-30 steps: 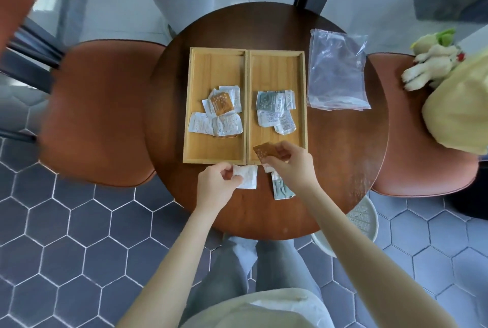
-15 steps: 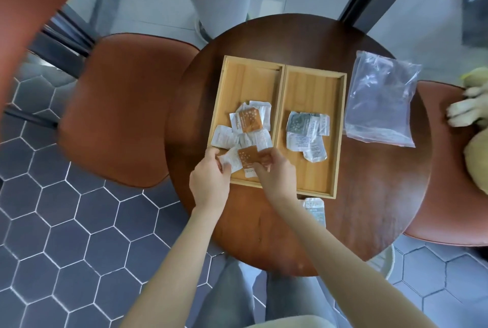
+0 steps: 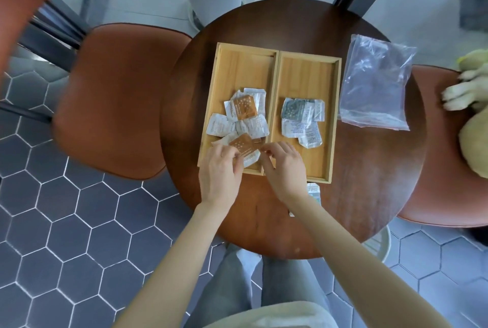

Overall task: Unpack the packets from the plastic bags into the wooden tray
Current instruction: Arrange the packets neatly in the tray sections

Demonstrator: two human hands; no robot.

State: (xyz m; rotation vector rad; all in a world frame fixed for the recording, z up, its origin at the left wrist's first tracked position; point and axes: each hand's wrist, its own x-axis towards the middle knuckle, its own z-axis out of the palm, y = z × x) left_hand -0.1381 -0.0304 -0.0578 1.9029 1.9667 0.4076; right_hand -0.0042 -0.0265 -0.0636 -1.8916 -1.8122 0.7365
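1. Broadly, the round table (image 3: 369,195) carries two wooden trays side by side: the left tray (image 3: 237,63) and the right tray (image 3: 309,77). An empty-looking plastic bag (image 3: 375,84) lies just beside the right tray.
2. The main risk, as I judge it, is a stray packet (image 3: 314,191) on the table near the right forearm. The arm partly hides it, and a sweep of that arm could brush it off the table edge or leave it forgotten.
3. A second risk sits in the left tray. The white packets (image 3: 237,121) overlap loosely there, so a nudge from either hand could scatter them or tip one over the low dividing wall.
4. The brown packet (image 3: 244,147) lies at the near end of the left tray, between the two hands and touching the left fingers.
5. The left hand (image 3: 220,172) curls over the packet's near corner, fingers bent and pinching or pressing it; I cannot tell which.
6. The right hand (image 3: 282,164) is loosely open, fingertips just beside the packet's right edge, gripping nothing that I can see.
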